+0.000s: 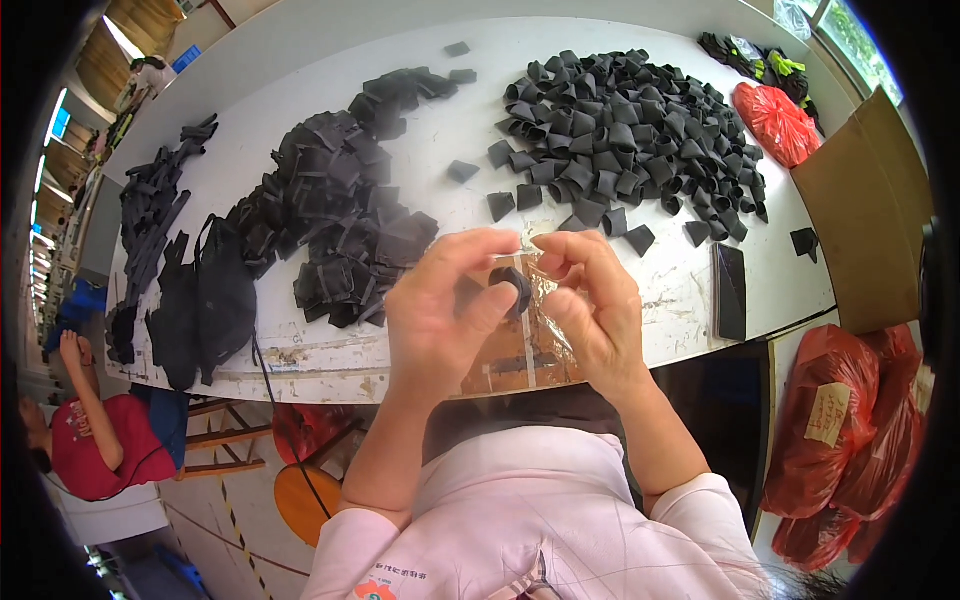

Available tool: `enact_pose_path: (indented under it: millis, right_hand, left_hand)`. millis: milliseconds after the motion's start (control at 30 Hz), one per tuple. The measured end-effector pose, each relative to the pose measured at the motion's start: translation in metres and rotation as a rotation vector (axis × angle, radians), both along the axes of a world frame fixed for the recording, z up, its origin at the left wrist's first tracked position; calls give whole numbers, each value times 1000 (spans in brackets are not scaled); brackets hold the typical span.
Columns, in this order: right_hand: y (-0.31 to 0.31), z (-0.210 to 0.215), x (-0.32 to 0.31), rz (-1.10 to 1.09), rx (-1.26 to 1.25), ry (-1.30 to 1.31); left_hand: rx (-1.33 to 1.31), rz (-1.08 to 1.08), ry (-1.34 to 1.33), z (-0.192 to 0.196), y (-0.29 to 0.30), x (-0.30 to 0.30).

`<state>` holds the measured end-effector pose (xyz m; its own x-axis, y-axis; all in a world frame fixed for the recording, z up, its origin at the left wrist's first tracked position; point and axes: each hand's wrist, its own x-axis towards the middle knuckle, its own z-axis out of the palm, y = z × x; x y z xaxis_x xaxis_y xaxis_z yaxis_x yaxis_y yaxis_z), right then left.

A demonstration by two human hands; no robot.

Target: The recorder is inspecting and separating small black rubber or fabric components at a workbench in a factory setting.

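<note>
Both hands meet just above the table's near edge [330, 375]. The left hand [440, 310] and right hand [590, 300] pinch one small black folded strap piece [515, 285] between their fingertips; it lies across them. Beyond it, the right-hand heap of black folded pieces [630, 120].

A small manufacturing or piecework workshop is indicated. A worn white worktable [300, 365], chipped and stained along its near edge, is used as the bench. On it, toward its far right, a large heap of folded black strap loops [625, 125] is piled; toward its centre and left, stacks of flat black fabric pieces [345, 215] are laid. Right of the table, an open cardboard box [865, 215] and full red plastic sacks [850, 425] are stored. Left of the table, another seated person in red [95, 440] is seen.
</note>
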<state>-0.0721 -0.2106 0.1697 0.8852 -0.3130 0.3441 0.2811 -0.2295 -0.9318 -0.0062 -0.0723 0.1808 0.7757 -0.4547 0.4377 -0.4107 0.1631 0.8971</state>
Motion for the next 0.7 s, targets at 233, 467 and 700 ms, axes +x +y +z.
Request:
enact_pose_path:
  millis: [233,467,700]
  right_hand:
    - [21,3,4,-162,-297,-223]
    - [14,-1,9,-127,-339,-255]
    - [12,-8,11,-152,-428,-291]
  left_hand:
    - [-478,54,352,-8,-5,-13]
    - [-587,126,535,-19,-1,-23]
    - [-131,91,284,-26,6,-15]
